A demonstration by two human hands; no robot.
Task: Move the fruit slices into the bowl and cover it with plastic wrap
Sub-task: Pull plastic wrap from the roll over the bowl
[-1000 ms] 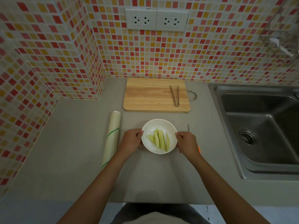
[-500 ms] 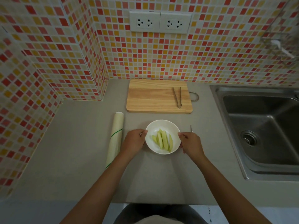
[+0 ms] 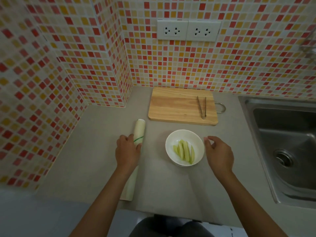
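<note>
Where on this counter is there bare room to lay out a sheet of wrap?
Bare counter lies in front of the bowl, between the two forearms. Another free patch sits left of the plastic wrap roll, toward the tiled wall. It is crowded between roll and bowl, where the left hand rests, and behind the bowl by the cutting board.

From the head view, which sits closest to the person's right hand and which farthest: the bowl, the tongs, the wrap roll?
From the right hand:
1. Bowl, just to its left.
2. Tongs, farther back on the cutting board.
3. Wrap roll, past the bowl, under the left hand.
</note>
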